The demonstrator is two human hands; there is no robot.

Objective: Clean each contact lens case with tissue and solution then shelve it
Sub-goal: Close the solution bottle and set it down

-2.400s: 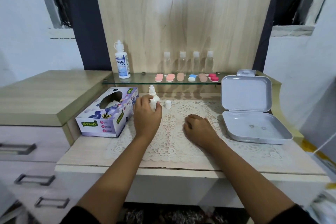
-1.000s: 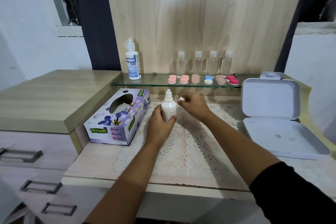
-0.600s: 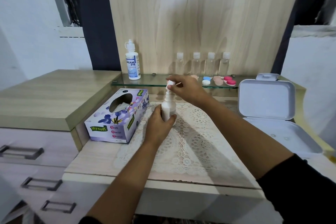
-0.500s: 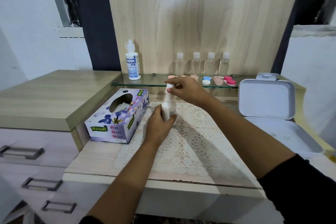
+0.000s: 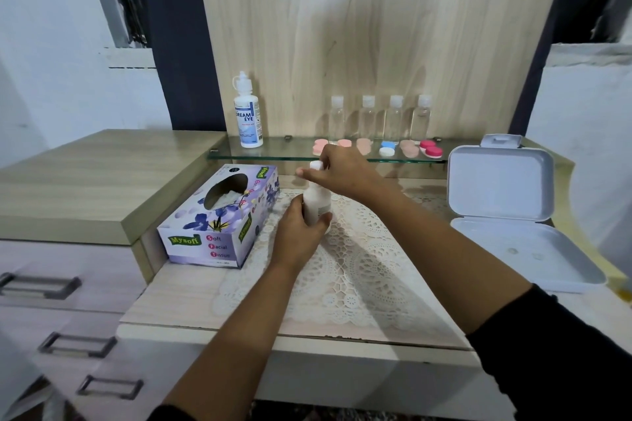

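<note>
A small white solution bottle stands on the lace mat. My left hand grips its body. My right hand pinches the white cap on top of the bottle. Several contact lens cases lie in a row on the glass shelf: pink ones, a blue and white one, and a red one. A purple tissue box sits left of the bottle.
A larger Dream Eye bottle stands at the shelf's left end. Several small clear bottles line the back. An open white plastic box sits on the right. Drawers with handles are at the left.
My right hand picked the cap off the mat, carried it up over the bottle and set it down on the nozzle. My left hand kept hold of the bottle throughout.
</note>
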